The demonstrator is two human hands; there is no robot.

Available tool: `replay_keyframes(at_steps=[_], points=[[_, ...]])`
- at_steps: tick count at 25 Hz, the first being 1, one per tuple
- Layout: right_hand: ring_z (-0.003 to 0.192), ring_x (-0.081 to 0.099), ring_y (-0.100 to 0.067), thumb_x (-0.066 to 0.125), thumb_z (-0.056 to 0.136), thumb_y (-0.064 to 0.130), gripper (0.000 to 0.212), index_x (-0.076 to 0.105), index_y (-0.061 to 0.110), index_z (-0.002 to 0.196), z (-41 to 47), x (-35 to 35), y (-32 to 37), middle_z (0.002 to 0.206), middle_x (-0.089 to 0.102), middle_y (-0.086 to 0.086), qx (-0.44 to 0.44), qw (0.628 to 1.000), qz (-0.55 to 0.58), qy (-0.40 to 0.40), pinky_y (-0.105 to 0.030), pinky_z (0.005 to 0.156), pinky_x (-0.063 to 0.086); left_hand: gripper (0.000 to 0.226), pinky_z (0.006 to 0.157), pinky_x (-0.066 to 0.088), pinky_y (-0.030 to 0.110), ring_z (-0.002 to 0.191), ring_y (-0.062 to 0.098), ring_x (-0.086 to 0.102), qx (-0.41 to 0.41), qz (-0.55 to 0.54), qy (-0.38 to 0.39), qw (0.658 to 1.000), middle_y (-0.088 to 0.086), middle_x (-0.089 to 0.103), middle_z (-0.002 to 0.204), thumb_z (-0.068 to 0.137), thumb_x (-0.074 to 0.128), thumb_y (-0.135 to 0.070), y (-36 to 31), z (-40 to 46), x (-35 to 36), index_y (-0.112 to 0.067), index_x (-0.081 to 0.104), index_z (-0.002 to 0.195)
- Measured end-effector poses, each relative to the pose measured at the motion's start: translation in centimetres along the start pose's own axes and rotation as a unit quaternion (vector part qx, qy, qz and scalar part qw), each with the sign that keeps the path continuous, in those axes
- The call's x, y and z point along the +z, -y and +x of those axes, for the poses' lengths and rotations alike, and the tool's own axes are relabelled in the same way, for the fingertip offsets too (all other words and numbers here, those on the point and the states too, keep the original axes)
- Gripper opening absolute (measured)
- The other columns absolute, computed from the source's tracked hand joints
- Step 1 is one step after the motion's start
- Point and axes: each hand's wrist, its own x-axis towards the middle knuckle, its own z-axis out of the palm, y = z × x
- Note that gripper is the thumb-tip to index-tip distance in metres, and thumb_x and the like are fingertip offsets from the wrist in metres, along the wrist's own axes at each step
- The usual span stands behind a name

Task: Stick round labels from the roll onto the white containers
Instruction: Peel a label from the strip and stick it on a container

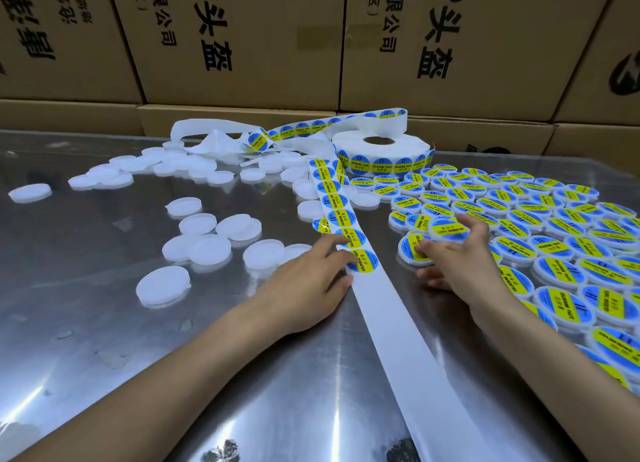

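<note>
A roll of round blue-and-yellow labels (381,146) lies flat at the back of the table. Its white backing strip (391,326) runs toward me, with labels on its far half and bare paper on the near half. My left hand (308,281) rests on the strip's left edge, fingertips on the nearest label (363,261). My right hand (464,257) holds a labelled white container (446,229) by its rim, just above other labelled ones. Unlabelled white containers (204,247) lie scattered on the left.
Several labelled containers (554,226) cover the right side of the shiny metal table (242,375). Used backing paper (214,132) is heaped at the back left. Cardboard boxes (242,39) with black print wall off the far side.
</note>
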Motion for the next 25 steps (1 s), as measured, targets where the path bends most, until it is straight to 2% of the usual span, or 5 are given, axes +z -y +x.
replay_keyframes(at_steps=[6, 9, 16, 21, 25], points=[[0.032, 0.040, -0.006, 0.055, 0.090, 0.013, 0.013, 0.063, 0.020, 0.097, 0.1, -0.1, -0.3, 0.049, 0.058, 0.007, -0.104, 0.989, -0.108, 0.017, -0.026, 0.047, 0.035, 0.049, 0.089, 0.041, 0.028, 0.123, 0.013, 0.044, -0.043, 0.044, -0.038, 0.997, -0.012, 0.035, 0.141, 0.093, 0.045, -0.048, 0.5, 0.1, 0.0, -0.025, 0.040, 0.136], [0.048, 0.050, -0.003, 0.059, 0.087, 0.018, 0.016, 0.066, 0.031, 0.081, -1.1, 0.6, -0.2, 0.057, 0.062, 0.014, -0.197, 0.959, -0.198, 0.057, -0.028, 0.054, 0.041, 0.072, 0.105, 0.029, 0.029, 0.136, 0.018, 0.031, -0.137, 0.102, -0.006, 0.985, -0.001, 0.032, 0.149, 0.086, 0.040, -0.065, 1.2, 0.3, 0.1, -0.015, 0.037, 0.138], [0.106, 0.046, -0.007, 0.058, 0.089, 0.034, 0.036, 0.053, 0.037, 0.125, -2.0, 1.4, -0.9, 0.100, 0.052, 0.023, -0.276, 0.869, -0.370, 0.179, -0.020, 0.081, 0.033, 0.082, 0.110, 0.000, 0.061, 0.145, 0.030, -0.005, -0.205, 0.095, 0.093, 0.970, -0.012, 0.004, 0.158, 0.079, 0.026, -0.079, 1.8, 0.7, 0.5, -0.035, 0.016, 0.148], [0.125, 0.031, -0.004, 0.061, 0.085, 0.046, 0.063, 0.033, 0.040, 0.141, -1.6, 1.4, -1.1, 0.129, 0.049, 0.023, -0.243, 0.871, -0.358, 0.231, -0.020, 0.097, 0.028, 0.063, 0.111, 0.008, 0.059, 0.143, 0.019, 0.013, -0.149, 0.026, 0.029, 0.988, -0.012, 0.029, 0.150, 0.082, 0.046, -0.067, 1.8, 0.7, 0.3, -0.039, 0.037, 0.138], [0.123, 0.036, -0.007, 0.066, 0.083, 0.041, 0.063, 0.037, 0.037, 0.138, -1.5, 1.3, -1.1, 0.126, 0.055, 0.027, -0.254, 0.880, -0.327, 0.233, -0.023, 0.101, 0.030, 0.053, 0.114, 0.004, 0.049, 0.134, 0.003, 0.025, -0.064, 0.007, -0.028, 0.998, -0.015, 0.039, 0.142, 0.088, 0.050, -0.052, 1.3, 0.7, 0.6, -0.030, 0.042, 0.136]])
